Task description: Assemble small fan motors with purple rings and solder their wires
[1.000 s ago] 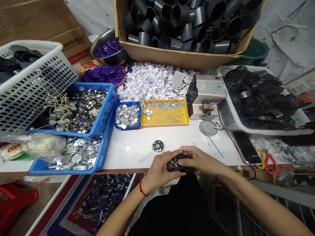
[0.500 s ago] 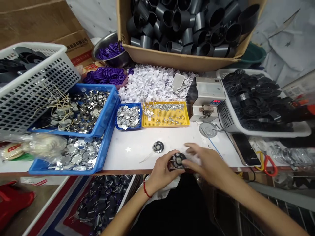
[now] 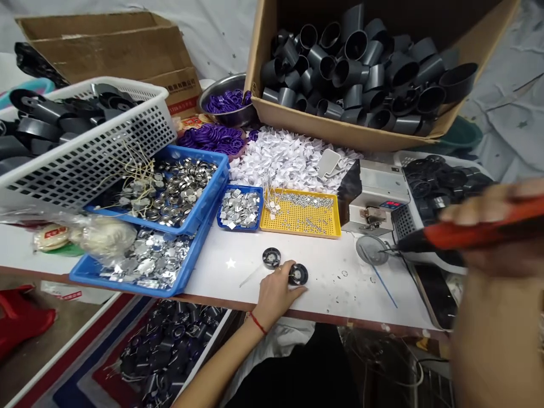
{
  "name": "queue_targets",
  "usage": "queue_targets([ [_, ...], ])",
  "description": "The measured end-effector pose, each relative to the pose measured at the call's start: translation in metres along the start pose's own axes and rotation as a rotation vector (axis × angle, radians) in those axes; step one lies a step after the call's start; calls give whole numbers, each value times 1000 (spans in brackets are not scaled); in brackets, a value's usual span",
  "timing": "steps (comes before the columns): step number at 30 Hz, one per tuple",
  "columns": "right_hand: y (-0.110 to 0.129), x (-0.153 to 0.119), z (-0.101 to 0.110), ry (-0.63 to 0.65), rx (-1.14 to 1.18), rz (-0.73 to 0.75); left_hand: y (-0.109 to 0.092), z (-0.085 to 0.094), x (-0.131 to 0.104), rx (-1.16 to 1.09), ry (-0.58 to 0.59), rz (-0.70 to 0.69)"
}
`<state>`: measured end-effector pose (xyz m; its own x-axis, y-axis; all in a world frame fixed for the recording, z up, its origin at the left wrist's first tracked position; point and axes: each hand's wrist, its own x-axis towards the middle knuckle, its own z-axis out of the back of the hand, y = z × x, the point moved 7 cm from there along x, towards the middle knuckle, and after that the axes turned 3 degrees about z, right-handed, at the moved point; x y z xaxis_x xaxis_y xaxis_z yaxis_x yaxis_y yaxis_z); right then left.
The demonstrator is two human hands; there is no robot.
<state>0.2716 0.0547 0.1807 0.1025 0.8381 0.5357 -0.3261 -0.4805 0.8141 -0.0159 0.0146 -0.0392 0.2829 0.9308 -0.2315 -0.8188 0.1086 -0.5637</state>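
My left hand [image 3: 276, 292] is at the front edge of the white table [image 3: 323, 258], its fingers and thumb curled round a small black round part [image 3: 298, 274] with a pale centre. Beside it lies a similar black round part [image 3: 271, 258] with a thin pale wire trailing from it. At the far right my right hand [image 3: 488, 226], smeared by motion, grips a red and black electric screwdriver [image 3: 467, 231]. Its dark nose points left, close to a grey round disc [image 3: 372, 250] on the table.
Ahead stand a yellow tray [image 3: 300, 226] of small metal pieces, a small blue tray [image 3: 240, 226] and a grey machine [image 3: 374, 198] with a red display. Blue bins [image 3: 181, 289] and a white basket [image 3: 127, 133] fill the left. A carton [image 3: 340, 127] of dark tubes stands behind.
My right hand has left the black round part, moved far right and taken hold of the electric screwdriver. My left hand still holds the part. The view has shifted.
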Motion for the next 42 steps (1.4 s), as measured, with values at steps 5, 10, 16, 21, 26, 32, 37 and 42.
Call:
queue_targets([
  [5, -38, 9, -141, -120, 299, -81, -3, -13, 14, -24, -50, -29],
  [10, -77, 13, -218, -82, 158, -132, 4, -10, 21, -81, -10, -66],
  [16, -89, 15, -238, -35, 87, -145, 8, -10, 24, -137, 31, -68],
  [21, -94, 18, -238, -40, 53, -139, 8, -12, 25, -162, 50, -66],
  [26, -100, 18, -235, -109, 110, -93, 7, -12, 25, -170, 86, -46],
  [32, -102, 14, -233, -185, 132, -26, 9, -13, 25, -170, 93, -35],
  [37, -102, 14, -232, -185, 115, -36, 10, -14, 26, -165, 90, -30],
  [42, -109, 10, -228, -227, 180, -42, 9, -14, 27, -150, 91, -34],
])
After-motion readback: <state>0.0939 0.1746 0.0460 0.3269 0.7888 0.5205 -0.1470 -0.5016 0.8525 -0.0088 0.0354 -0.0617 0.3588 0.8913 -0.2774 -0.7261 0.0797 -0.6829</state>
